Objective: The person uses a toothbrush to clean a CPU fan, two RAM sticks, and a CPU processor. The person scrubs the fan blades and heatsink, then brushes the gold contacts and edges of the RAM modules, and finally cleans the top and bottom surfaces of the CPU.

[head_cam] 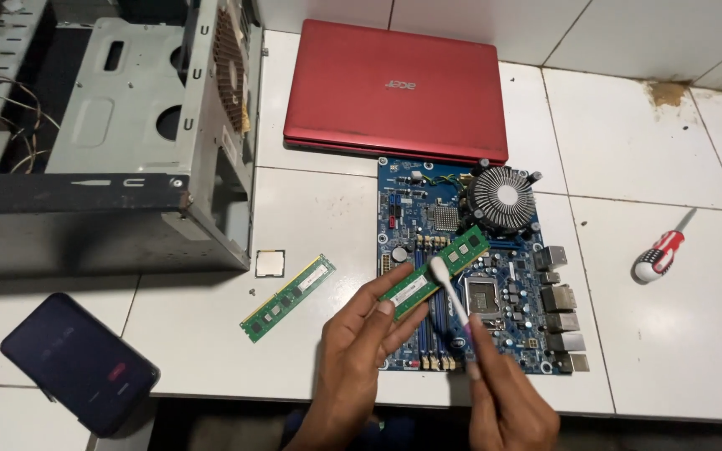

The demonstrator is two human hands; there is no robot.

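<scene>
Here, low in the middle of the frame, the left hand (353, 355) pinches one end of a green memory stick (436, 271) between thumb and fingertips, so the stick slants up and to the right above the board. The right hand (507, 401), at the bottom edge just right of centre, is closed around the handle of a white toothbrush (449, 292), whose bristled head rests against the stick near its middle.

Under both hands lies a blue motherboard (520, 326), flat on the white tiled table (670, 334), its metal ports along its right side. A round cooler fan (503, 196) sits at the board's upper right corner, and the empty square processor socket (484, 294) shows just right of the toothbrush.

To the left of the board, a second green memory stick (287, 298) lies diagonally on the tiles, with a small square processor chip (270, 262) just above its upper end. A closed red laptop (394, 92) rests at the top centre, its near edge touching the board's upper edge. An open grey computer case (119, 142) fills the upper left. A dark phone (77, 361) lies at the lower left, partly over the table's edge. Well apart on the right lies a screwdriver (660, 252) with a red and white handle
</scene>
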